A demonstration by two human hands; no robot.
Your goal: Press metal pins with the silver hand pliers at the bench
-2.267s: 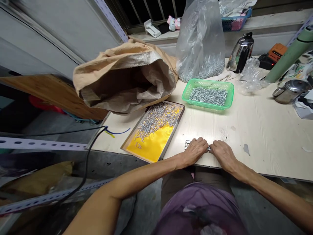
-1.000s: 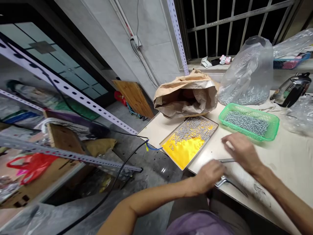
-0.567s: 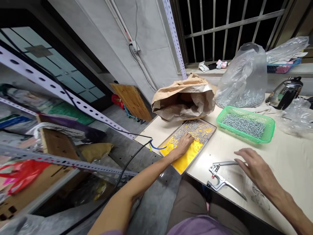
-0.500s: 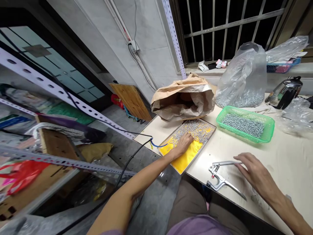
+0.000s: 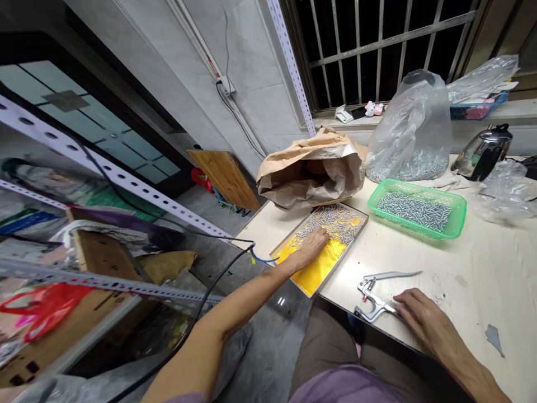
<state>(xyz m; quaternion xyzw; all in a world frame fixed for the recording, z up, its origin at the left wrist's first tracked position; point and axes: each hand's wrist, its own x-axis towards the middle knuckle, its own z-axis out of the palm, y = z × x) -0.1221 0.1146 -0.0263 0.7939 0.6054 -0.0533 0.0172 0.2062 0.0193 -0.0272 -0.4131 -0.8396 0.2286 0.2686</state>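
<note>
My left hand (image 5: 314, 246) is in a shallow tray (image 5: 335, 267) lined with yellow cloth (image 5: 316, 273). Its fingers are curled down among many small silver metal pieces (image 5: 333, 217), which look like rivets or screws; what the fingertips hold is hidden. Palm down on the table, my right hand (image 5: 423, 316) closes over the lower handle of silver hand-press pliers (image 5: 373, 305). The hand covers that handle's end. The upper handle stands apart from the lower one, and the jaws face the table's front edge with nothing visible between them.
A brown paper bag (image 5: 310, 151) gapes behind the tray. To its right stand a plastic bag of metal pieces (image 5: 409, 134), a green basket (image 5: 455, 229) holding more, and a kettle (image 5: 489, 151). A black cable (image 5: 213, 285) hangs left of my left arm.
My right hand has moved from the end of the pliers' upper handle to the lower handle. The pliers lie in the same place. My left hand has stayed in the tray.
</note>
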